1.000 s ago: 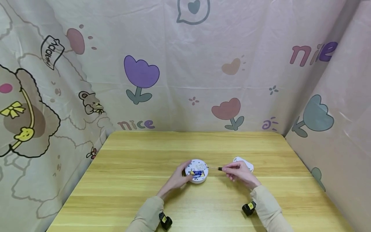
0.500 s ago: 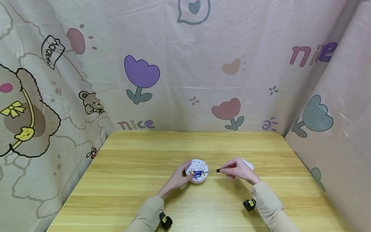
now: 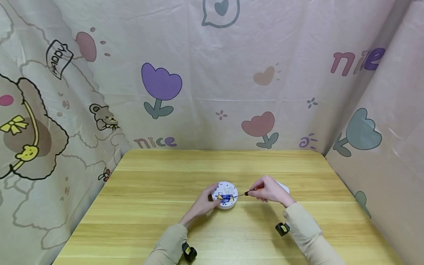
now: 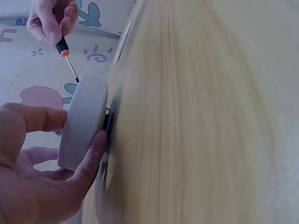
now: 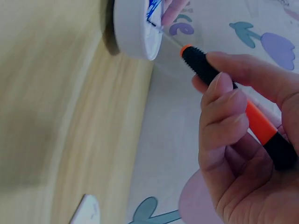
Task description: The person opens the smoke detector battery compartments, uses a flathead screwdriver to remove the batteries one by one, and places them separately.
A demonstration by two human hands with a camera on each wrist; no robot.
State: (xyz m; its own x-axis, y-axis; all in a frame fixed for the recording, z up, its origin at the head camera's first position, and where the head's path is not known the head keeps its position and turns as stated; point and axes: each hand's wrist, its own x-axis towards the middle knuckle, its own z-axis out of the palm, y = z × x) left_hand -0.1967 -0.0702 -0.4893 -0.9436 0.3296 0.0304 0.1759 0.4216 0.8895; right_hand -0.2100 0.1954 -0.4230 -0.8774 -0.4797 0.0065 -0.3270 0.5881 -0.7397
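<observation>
A round white device (image 3: pixel 228 187) is tilted just over the table, its open back showing blue batteries (image 3: pixel 226 198). My left hand (image 3: pixel 201 203) grips it by the rim, thumb on one side and fingers around the other; a dark clip-like part (image 4: pixel 108 120) shows under it in the left wrist view. In my right hand (image 3: pixel 269 189) a small screwdriver (image 5: pixel 198 63) with a black and orange handle is pinched between thumb and fingers. Its thin shaft slants down to the device, the tip right at the end of the batteries.
A white rounded cover (image 3: pixel 283 187) lies on the wooden table (image 3: pixel 149 202), partly hidden behind my right hand. Black wrist cameras (image 3: pixel 189 253) hang by both sleeves. A printed curtain (image 3: pixel 212 73) stands along the table's back and sides.
The screwdriver tip has moved from the upper right of the device down to the battery end. My right hand has risen and tilted the handle more steeply. The left hand stays put.
</observation>
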